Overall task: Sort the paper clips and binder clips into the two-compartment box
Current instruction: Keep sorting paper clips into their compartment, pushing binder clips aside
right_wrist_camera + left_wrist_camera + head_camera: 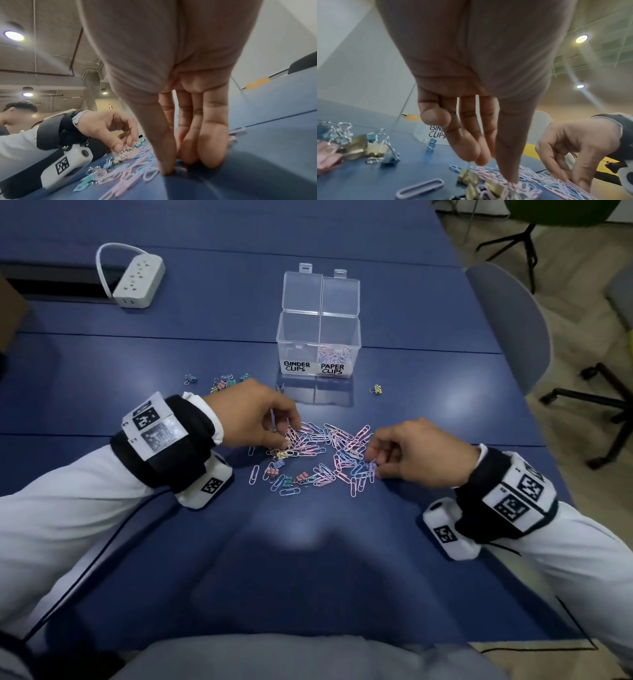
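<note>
1. The pile of paper clips [329, 450] lies on the blue table [308, 559], between the 2 hands and in front of the box [318, 344].
2. The left hand [250, 419] is placed over the left edge of the pile. Its fingers [471, 151] are bent down with the tips close together, and a thin wire is seen just under them. It cannot be told if anything is pinched yet.
3. The right hand [418, 453] is placed at the right edge of the pile. Its thumb and fingers [212, 148] are pressed together, down on the table, and a purple paper clip [371, 470] seems to be pinched there. The wrist view is too blurred to be sure.
4. The clips lie flat and point many ways, so no 1 long line is shared. The pile is reached by both hands. The box is farther away, past the pile, and looks about as near to 1 hand as to the other.
5. A few binder clips [222, 383] are grouped behind the left hand. More binder clips are mixed into the near left side of the pile, and a yellow one [376, 389] lies alone to the right of the box.
6. The box is open, with both lids standing up. The right part, marked PAPER CLIPS, already has some paper clips in it. The left part, marked BINDER CLIPS, looks empty.
7. A white power strip [138, 280] lies far off to the left.
</note>
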A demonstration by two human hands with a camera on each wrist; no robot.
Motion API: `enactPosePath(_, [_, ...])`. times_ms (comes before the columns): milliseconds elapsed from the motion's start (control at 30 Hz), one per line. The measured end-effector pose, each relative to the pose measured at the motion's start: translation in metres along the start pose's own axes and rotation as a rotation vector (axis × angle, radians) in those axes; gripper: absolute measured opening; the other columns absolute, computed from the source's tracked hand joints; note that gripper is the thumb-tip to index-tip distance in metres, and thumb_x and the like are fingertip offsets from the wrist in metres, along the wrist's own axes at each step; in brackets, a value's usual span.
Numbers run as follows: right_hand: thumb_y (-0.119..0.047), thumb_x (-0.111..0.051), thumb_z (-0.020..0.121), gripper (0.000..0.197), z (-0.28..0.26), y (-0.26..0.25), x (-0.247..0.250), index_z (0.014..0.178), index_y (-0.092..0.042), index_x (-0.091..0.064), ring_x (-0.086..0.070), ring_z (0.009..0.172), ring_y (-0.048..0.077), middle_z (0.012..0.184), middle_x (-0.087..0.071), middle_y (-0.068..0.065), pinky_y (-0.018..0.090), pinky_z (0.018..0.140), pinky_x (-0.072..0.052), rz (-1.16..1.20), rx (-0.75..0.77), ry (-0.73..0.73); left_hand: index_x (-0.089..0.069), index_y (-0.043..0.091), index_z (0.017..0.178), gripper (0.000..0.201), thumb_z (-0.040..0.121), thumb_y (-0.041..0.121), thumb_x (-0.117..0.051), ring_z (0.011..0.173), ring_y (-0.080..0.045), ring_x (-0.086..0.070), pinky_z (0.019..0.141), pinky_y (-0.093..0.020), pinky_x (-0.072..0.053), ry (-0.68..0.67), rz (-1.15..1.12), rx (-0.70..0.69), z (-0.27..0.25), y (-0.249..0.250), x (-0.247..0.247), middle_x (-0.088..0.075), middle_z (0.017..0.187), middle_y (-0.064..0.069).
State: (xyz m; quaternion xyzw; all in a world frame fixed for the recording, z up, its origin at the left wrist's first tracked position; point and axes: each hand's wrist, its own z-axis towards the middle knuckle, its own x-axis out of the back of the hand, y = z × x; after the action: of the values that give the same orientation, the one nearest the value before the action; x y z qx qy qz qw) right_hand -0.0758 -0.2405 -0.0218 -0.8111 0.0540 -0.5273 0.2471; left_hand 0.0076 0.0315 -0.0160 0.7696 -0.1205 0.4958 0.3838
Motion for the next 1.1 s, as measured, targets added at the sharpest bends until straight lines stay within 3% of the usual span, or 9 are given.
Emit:
enactPosePath(200, [-0.014, -0.073, 0.077, 0.018, 0.023, -0.015, 0.007, 0.093, -0.023, -0.07, -0.056, 0.063, -0.008, 0.079, -0.066, -0.01, 0.004, 0.067, -0.042, -0.007, 0.115, 0.078, -0.069, 0.032, 0.093, 0.019, 0.075, 0.028, -0.077, 0.065, -0.003, -0.064, 0.067, -0.011, -0.046, -0.059, -0.012, 0.044, -0.011, -0.01, 0.009, -0.071, 0.07, 0.014])
enactPosePath(333, [-0.025, -0.074, 0.076, 0.023, 0.03, -0.031, 0.007, 0.098, -0.026, -0.07, -0.059, 0.075, 0.009, 0.09, -0.061, -0.006, 0.029, 0.079, -0.051, -0.043, 0.224, 0.137, -0.071, 0.03, 0.093, 0.016, 0.078, 0.035, -0.074, 0.064, -0.002, -0.062, 0.062, -0.006, -0.042, -0.038, 0.003, 0.043, -0.018, -0.01, 0.007, -0.07, 0.069, 0.013])
enactPosePath(467, [-0.041, -0.067, 0.081, 0.04, 0.048, -0.054, -0.003, 0.12, -0.034, -0.062, -0.056, 0.106, 0.015, 0.115, -0.059, -0.003, 0.04, 0.093, -0.048, -0.172, 0.263, 0.074, -0.071, 0.031, 0.089, 0.019, 0.073, 0.039, -0.078, 0.063, -0.002, -0.063, 0.061, -0.003, -0.041, -0.076, 0.001, 0.055, -0.019, -0.005, 0.005, -0.07, 0.071, 0.013])
enactPosePath(533, [-0.041, -0.062, 0.086, 0.051, 0.058, -0.065, -0.007, 0.135, -0.034, -0.049, -0.045, 0.127, 0.019, 0.137, -0.05, -0.002, 0.039, 0.104, -0.04, -0.289, 0.284, 0.007, -0.072, 0.03, 0.086, 0.019, 0.071, 0.039, -0.08, 0.063, -0.003, -0.063, 0.06, -0.004, -0.04, -0.073, 0.011, 0.06, -0.019, -0.006, 0.005, -0.069, 0.071, 0.012])
enactPosePath(600, [-0.036, -0.057, 0.09, 0.054, 0.065, -0.071, -0.01, 0.141, -0.035, -0.039, -0.037, 0.134, 0.021, 0.149, -0.04, -0.004, 0.042, 0.107, -0.038, -0.388, 0.298, -0.057, -0.073, 0.028, 0.083, 0.018, 0.071, 0.038, -0.08, 0.062, -0.002, -0.063, 0.06, -0.003, -0.04, -0.069, 0.021, 0.07, -0.02, -0.008, 0.006, -0.069, 0.07, 0.011])
enactPosePath(733, [-0.027, -0.049, 0.092, 0.041, 0.058, -0.062, -0.01, 0.132, -0.034, -0.052, -0.046, 0.128, 0.021, 0.14, -0.05, -0.01, 0.04, 0.1, -0.045, -0.403, 0.31, -0.038, -0.074, 0.03, 0.083, 0.016, 0.073, 0.042, -0.077, 0.067, -0.002, -0.063, 0.062, -0.003, -0.041, -0.042, 0.045, 0.068, -0.029, -0.018, 0.011, -0.07, 0.071, 0.013])
enactPosePath(833, [-0.026, -0.053, 0.09, 0.035, 0.048, -0.053, -0.004, 0.123, -0.034, -0.061, -0.049, 0.125, 0.018, 0.136, -0.055, -0.01, 0.037, 0.099, -0.046, -0.351, 0.264, -0.011, -0.073, 0.032, 0.089, 0.018, 0.074, 0.042, -0.076, 0.066, -0.004, -0.063, 0.062, -0.003, -0.042, -0.045, 0.036, 0.074, -0.036, -0.022, 0.011, -0.07, 0.076, 0.012])
enactPosePath(933, [-0.034, -0.058, 0.089, 0.03, 0.047, -0.055, 0.001, 0.118, -0.034, -0.064, -0.05, 0.123, 0.016, 0.133, -0.056, -0.006, 0.034, 0.097, -0.043, -0.326, 0.273, 0.051, -0.072, 0.033, 0.092, 0.023, 0.071, 0.038, -0.08, 0.065, -0.005, -0.063, 0.063, -0.007, -0.046, -0.048, 0.013, 0.075, -0.039, -0.024, 0.011, -0.069, 0.078, 0.012])
enactPosePath(1100, [-0.047, -0.061, 0.084, 0.029, 0.064, -0.079, -0.003, 0.109, -0.035, -0.067, -0.052, 0.112, 0.018, 0.113, -0.06, -0.004, 0.038, 0.086, -0.049, -0.301, 0.297, 0.133, -0.073, 0.029, 0.091, 0.019, 0.072, 0.032, -0.079, 0.067, -0.002, -0.061, 0.061, -0.005, -0.043, -0.044, 0.046, 0.087, -0.037, -0.025, 0.006, -0.07, 0.076, 0.011])
